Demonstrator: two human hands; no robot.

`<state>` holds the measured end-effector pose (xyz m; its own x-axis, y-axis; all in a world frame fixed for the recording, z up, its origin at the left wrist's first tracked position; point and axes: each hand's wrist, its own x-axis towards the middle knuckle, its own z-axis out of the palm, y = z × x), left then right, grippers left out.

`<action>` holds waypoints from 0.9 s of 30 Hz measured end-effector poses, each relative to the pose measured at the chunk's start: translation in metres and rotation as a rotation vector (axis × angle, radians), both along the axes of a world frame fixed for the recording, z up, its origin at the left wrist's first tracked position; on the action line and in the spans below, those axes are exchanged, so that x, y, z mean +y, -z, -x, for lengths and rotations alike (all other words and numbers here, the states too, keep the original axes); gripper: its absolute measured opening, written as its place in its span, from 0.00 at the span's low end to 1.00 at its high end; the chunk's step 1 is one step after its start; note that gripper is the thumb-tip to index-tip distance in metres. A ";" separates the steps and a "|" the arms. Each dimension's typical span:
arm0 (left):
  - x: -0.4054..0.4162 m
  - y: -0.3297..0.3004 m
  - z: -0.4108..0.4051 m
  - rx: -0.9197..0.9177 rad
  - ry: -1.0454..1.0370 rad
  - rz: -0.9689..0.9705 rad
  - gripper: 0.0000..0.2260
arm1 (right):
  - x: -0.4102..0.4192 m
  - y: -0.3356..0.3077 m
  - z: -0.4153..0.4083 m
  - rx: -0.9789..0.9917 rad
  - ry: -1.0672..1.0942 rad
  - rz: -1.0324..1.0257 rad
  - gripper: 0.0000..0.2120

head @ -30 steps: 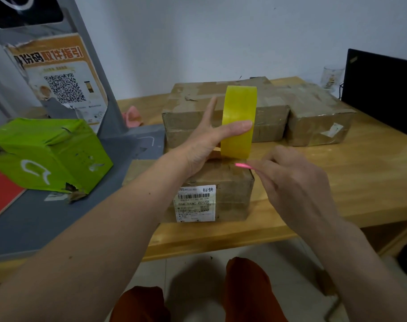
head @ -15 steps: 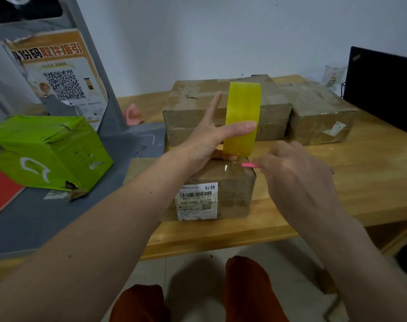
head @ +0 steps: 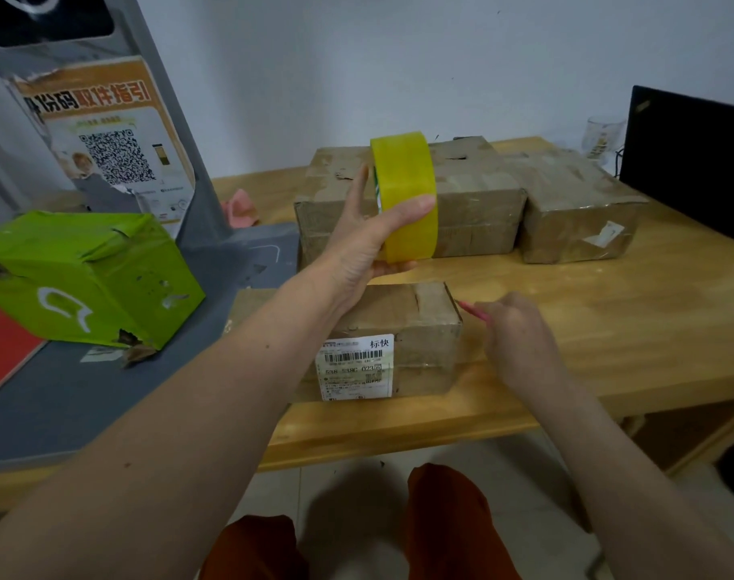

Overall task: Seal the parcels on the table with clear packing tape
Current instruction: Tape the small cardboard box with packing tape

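**Tape roll held above a small parcel**

A yellowish roll of tape is held upright in the left hand, with the thumb laid across its outer face and the other fingers behind and beneath it. The roll is raised above the small parcel, which lies near the front edge of the wooden table. A white shipping label with a barcode is stuck to the front face of this parcel.

The right hand is placed just beside the right end of the small parcel, its fingers curled around a thin pink tool, whose tip is pointed at the parcel's upper right corner. What kind of tool it is cannot be told.

Behind the roll, a large brown parcel is set on the table, and a second brown parcel is placed touching its right side. A green box is tilted on a grey mat at the left. A sign with a QR code is seen behind the green box. A black screen stands at the far right.
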<state>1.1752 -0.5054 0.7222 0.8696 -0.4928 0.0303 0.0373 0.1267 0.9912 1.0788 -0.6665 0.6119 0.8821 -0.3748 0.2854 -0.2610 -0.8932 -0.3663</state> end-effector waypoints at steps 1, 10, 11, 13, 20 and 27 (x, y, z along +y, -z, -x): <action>0.000 0.000 0.000 0.001 -0.005 0.002 0.47 | 0.004 -0.001 -0.002 0.001 0.020 -0.084 0.20; -0.001 0.002 -0.003 0.016 -0.039 0.005 0.46 | 0.071 0.002 0.041 -0.750 -0.455 0.184 0.14; -0.001 0.002 -0.003 0.015 -0.035 0.002 0.46 | 0.079 0.005 0.041 -0.684 -0.436 0.232 0.15; -0.001 0.002 -0.002 0.014 -0.026 -0.010 0.48 | 0.089 0.004 0.037 -0.572 -0.346 0.314 0.18; 0.001 0.002 0.001 0.005 -0.037 -0.014 0.48 | 0.079 -0.020 0.031 -0.415 -0.326 0.188 0.22; 0.001 0.003 -0.001 -0.020 -0.049 -0.002 0.47 | 0.050 -0.037 0.019 -0.191 -0.373 0.090 0.39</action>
<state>1.1759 -0.5039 0.7191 0.8920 -0.4496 0.0467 0.0114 0.1258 0.9920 1.0594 -0.6168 0.6489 0.8807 -0.0066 0.4736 0.1504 -0.9442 -0.2929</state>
